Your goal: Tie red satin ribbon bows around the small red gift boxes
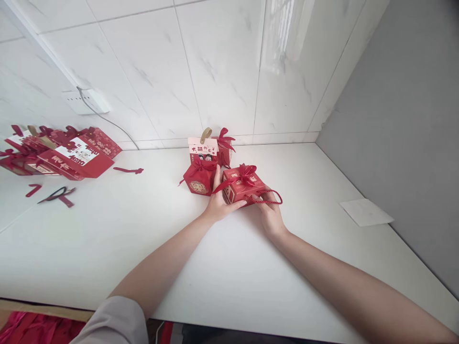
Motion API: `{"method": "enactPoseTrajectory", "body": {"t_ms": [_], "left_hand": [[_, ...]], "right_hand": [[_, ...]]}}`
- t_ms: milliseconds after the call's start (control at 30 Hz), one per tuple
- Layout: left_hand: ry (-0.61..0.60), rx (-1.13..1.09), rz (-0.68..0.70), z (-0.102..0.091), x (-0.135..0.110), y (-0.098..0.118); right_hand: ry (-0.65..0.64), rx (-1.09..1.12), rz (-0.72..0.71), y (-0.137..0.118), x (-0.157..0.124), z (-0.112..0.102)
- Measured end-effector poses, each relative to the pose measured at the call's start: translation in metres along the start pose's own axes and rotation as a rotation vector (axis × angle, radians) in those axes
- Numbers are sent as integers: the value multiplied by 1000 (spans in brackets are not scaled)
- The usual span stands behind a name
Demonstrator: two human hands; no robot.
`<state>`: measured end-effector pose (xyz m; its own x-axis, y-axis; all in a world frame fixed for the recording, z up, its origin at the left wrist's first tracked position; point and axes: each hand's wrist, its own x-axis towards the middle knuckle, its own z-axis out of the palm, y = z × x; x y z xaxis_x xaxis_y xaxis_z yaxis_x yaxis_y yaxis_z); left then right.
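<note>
Between my two hands is a red gift box point(254, 178) with a ribbon bow on top and a twisted red cord handle point(270, 202) at its right. My left hand point(221, 203) grips its left side, thumb along the front edge. Around the right end, my right hand point(269, 210) is closed, partly behind the cord. A second red gift box point(199, 184), with a gold round print and a bow, stands just left of my left fingers. Behind it are a white-and-red printed box point(202, 149) with a gold loop and another bow-tied red box point(225, 143), partly hidden.
At the far left lies a heap of red boxes point(81, 155). Scissors point(55, 195), red ribbon scraps point(66, 200) and a ribbon strip point(128, 170) lie near it. White paper point(366, 212) rests at the right edge by a grey panel point(405, 119). A tiled wall point(222, 62) backs the table.
</note>
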<state>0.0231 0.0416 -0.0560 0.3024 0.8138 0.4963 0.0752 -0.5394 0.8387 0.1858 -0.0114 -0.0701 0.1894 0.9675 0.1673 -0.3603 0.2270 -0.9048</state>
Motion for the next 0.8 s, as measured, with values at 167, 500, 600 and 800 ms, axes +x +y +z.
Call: {"method": "enactPoseTrajectory", "body": {"t_ms": [167, 500, 600, 800], "left_hand": [[208, -211, -33, -14, -1, -7], [169, -129, -517, -42, 8, 0], [-6, -116, -584, -61, 10, 12], [-407, 7, -648, -103, 1, 37]], "right_hand": [[129, 154, 93, 6, 11, -4], [59, 285, 275, -5, 25, -18], [-32, 237, 332, -18, 26, -28], [-269, 22, 432, -57, 19, -51]]}}
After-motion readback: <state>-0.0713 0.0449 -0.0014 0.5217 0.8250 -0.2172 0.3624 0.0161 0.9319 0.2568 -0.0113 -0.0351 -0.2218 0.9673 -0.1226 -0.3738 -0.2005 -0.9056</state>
